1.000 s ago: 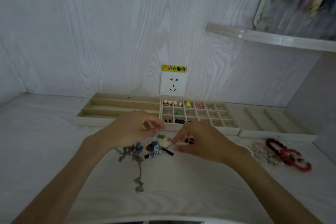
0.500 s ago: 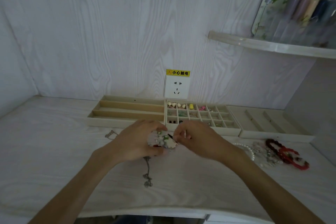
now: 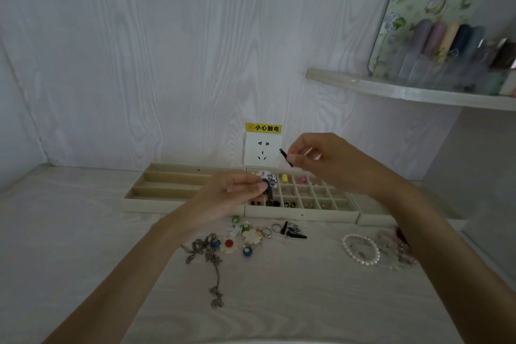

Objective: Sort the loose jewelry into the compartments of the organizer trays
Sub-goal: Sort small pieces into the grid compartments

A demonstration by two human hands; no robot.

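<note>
Head view showed the left hand (image 3: 223,198) raised over the front edge of the gridded organizer tray (image 3: 301,215), thumb and fingers pinched on a white-and-blue patterned earring (image 3: 268,179) with a dark piece hanging below it. The right hand (image 3: 329,162) was higher, in front of the wall socket (image 3: 262,152), its thumb and forefinger clamped on a small thin black piece (image 3: 285,156), possibly an earring part; it was too small to tell. Several cells of the gridded tray held small pieces, among them a yellow one (image 3: 284,177) and a pink one (image 3: 301,180) in the back row and dark ones in the front row. A tray with long slots (image 3: 167,184) lay touching it on the left, and a third tray (image 3: 374,216) on the right was mostly hidden by the right forearm. On the table (image 3: 83,246), just in front of the trays, lay the loose jewelry: a grey metal chain necklace (image 3: 209,260), a white flower with a red centre (image 3: 229,244), a plain white flower (image 3: 251,236), a blue bead charm (image 3: 246,252), rings (image 3: 275,227), and a second blue-and-white earring (image 3: 293,230). Farther right lay a pearl bracelet (image 3: 361,248), beside a blurred heap of pale beads against the forearm. A yellow warning label (image 3: 263,127) sat above the socket, and a shelf (image 3: 405,91) carried bottles.
</note>
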